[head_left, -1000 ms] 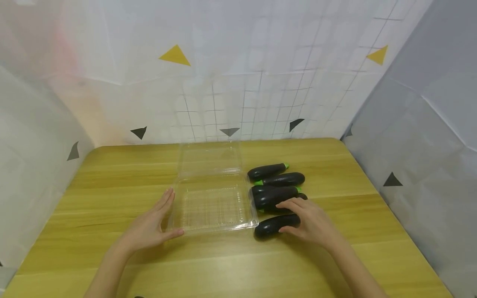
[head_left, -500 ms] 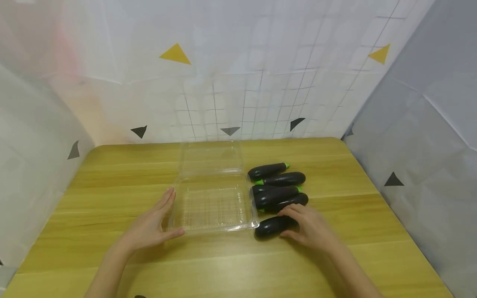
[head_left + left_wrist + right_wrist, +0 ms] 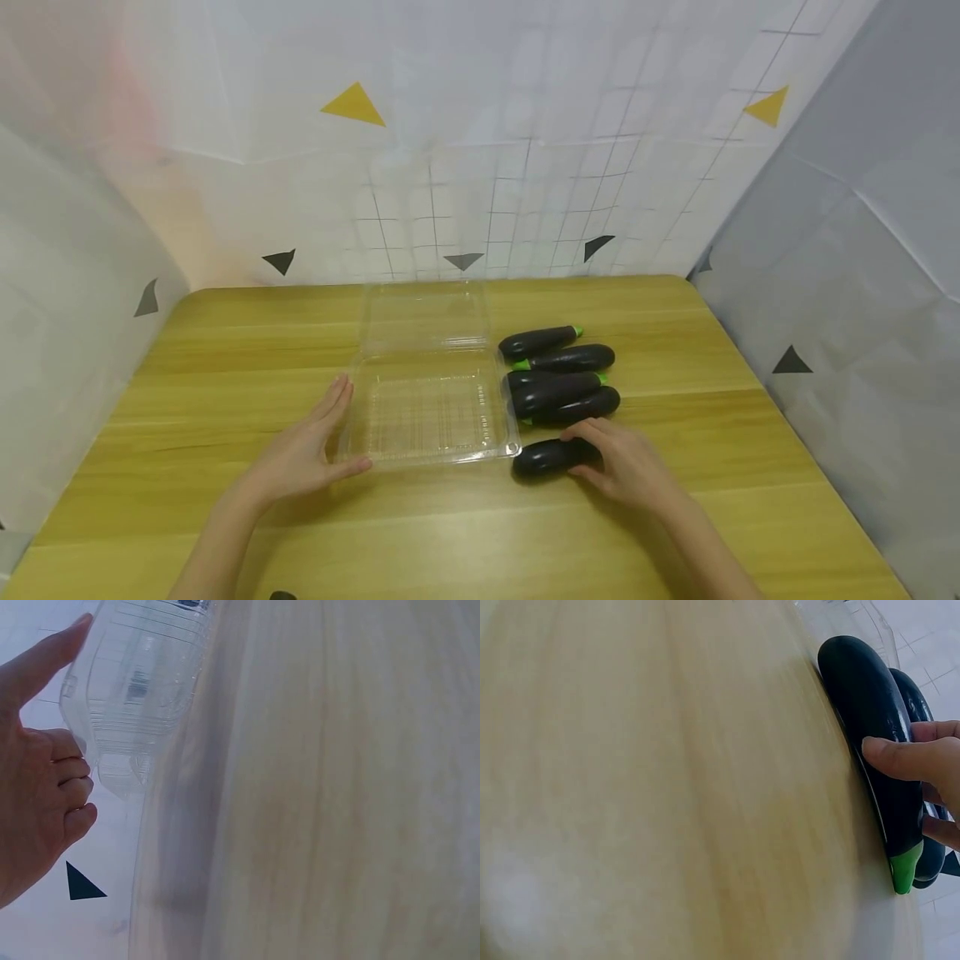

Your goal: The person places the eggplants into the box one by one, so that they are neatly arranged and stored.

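Observation:
An open clear plastic clamshell box [image 3: 427, 417] lies on the table, its lid [image 3: 424, 317] folded back toward the wall. At its left side is my left hand [image 3: 303, 458], fingers fairly straight and thumb spread toward the near left corner, touching the rim. My right hand [image 3: 622, 462] holds the nearest eggplant [image 3: 543, 459] between thumb and fingers. In the right wrist view the thumb lies across this dark eggplant [image 3: 870, 697], whose green stem end points toward the bottom. The hand hides that stem end in the head view.
Several more eggplants [image 3: 558, 396] lie in a pile right of the box, beyond the held one. The wooden table [image 3: 450, 533] meets a white back wall [image 3: 420, 192] and a grey-white right wall [image 3: 862, 275]. A small dark object [image 3: 282, 595] shows at the bottom edge.
My right hand has shifted slightly toward me, off the pile, and its fingers have come in around the near eggplant. The left hand and the box have stayed put.

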{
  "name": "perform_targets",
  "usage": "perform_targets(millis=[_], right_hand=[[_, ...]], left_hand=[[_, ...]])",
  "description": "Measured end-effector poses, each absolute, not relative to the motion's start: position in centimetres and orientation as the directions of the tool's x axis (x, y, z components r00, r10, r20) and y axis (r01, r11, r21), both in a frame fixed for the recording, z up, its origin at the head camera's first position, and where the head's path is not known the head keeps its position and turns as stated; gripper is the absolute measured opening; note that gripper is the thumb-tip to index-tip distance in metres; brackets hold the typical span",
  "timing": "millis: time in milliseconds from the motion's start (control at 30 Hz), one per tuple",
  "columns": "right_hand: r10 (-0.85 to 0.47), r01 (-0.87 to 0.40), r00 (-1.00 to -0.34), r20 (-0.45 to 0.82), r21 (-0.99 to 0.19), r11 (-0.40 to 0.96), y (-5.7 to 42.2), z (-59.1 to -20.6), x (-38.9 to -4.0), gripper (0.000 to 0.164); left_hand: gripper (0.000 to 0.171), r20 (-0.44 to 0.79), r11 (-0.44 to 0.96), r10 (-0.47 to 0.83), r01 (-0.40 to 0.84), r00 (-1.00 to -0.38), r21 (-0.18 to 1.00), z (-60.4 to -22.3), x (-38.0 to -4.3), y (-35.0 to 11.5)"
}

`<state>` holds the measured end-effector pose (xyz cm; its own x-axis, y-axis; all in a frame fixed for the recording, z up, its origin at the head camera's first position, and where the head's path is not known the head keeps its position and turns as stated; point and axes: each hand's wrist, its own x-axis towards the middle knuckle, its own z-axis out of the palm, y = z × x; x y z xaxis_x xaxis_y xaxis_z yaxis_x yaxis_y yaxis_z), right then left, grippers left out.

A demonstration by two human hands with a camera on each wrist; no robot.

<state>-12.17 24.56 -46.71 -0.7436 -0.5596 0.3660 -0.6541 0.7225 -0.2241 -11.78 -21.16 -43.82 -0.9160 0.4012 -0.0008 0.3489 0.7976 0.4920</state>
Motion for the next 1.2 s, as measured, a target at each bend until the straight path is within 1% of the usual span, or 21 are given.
perform_targets(millis=[300,400,567,800,1000,1200], right_hand=[[-0.588,-0.694,-0.711,0.386,-0.255,0.673,24.9,-46.1,-11.9,0.049],[-0.596,-0.704,-0.703,0.389,-0.261,0.66,25.2,-45.1,-11.6,0.05],[-0.602,-0.704,-0.7,0.385,-0.231,0.671,25.7,-43.1,-11.0,0.051],[-0.602,-0.729,-0.667,0.439,-0.22,0.648,25.3,-40.5,-11.0,0.059],[-0.612,-0.74,-0.651,0.449,-0.199,0.642,24.0,-38.7,-11.6,0.052],[-0.621,-0.756,-0.632,0.462,-0.195,0.625,23.0,-38.2,-12.5,0.048]], left_hand=[[0.108,0.001,0.795,0.404,0.351,-0.915,0.495,-43.9,-11.8,-21.1],[0.109,-0.002,0.794,0.405,0.35,-0.914,0.498,-44.0,-11.8,-21.1],[0.109,-0.005,0.788,0.403,0.344,-0.915,0.51,-43.9,-11.7,-21.1],[0.108,0.002,0.785,0.407,0.351,-0.913,0.51,-43.6,-11.8,-21.2],[0.109,0.01,0.784,0.411,0.359,-0.912,0.506,-43.7,-11.8,-21.2],[0.11,-0.001,0.781,0.412,0.353,-0.911,0.515,-43.8,-11.8,-21.2]])
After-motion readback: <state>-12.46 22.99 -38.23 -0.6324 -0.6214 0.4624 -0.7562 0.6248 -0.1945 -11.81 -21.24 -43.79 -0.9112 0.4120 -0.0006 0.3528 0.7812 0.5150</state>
